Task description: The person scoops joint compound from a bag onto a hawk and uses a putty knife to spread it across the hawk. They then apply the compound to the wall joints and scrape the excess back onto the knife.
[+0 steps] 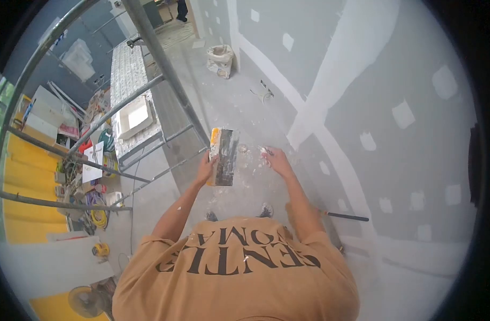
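My left hand (pixel 205 168) is closed around a wide drywall taping knife (pixel 226 158) with an orange strip along one side. Its broad grey blade is smeared with white compound and faces up in front of my chest. A short way to the right, my right hand (pixel 277 162) is apart from the blade, with its fingers pinched together. Something small and whitish shows at those fingertips, too small to name. Below both hands lies the grey floor (pixel 245 200), spotted with white splashes.
Metal scaffolding (pixel 172 69) rises close on the left, beside a spattered platform (pixel 128 69) holding a white tray (pixel 135 116). Patched grey drywall (pixel 384 134) stands on the right. A bag (pixel 220 60) sits ahead; a dark-handled tool (pixel 347 216) is near my right side. Clutter and a fan (pixel 85 301) lie left.
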Tool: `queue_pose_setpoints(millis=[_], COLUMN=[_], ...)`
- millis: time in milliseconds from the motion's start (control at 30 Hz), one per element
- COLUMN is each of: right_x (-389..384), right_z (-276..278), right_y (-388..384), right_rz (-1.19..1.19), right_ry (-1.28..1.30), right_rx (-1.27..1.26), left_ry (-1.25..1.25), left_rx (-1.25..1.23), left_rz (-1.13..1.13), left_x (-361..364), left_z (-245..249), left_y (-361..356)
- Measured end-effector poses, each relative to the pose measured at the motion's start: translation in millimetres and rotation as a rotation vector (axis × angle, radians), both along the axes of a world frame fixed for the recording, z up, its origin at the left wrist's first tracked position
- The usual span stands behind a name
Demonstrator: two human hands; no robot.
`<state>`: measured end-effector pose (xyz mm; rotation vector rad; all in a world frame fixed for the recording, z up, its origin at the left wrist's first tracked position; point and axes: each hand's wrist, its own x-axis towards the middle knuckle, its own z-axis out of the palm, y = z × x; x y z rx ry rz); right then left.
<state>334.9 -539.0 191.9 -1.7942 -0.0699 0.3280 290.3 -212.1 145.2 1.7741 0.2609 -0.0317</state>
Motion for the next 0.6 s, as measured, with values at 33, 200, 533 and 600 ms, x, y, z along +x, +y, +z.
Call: queue_pose_setpoints(millis=[33,200,533,600], right_x=[5,3,-6,11], right_z=[28,-33,-22,24], right_y=[4,31,35,38], right_rz=[0.054,0.051,0.176,0.107], right_ry=[-0.067,-0.591,-0.568,-0.661], right_rx=[-0.069,-0.235,-0.352,-0.292], left_ry=[0.027,-0.083,-0.161,-0.227], left_rx=[-0.047,0.042,0.209,0.155], left_rz=[-0.075,-0.024,0.165,0.071], left_x=[-1,22,25,24], left_z=[24,7,50,46], left_y=[-3,1,18,14])
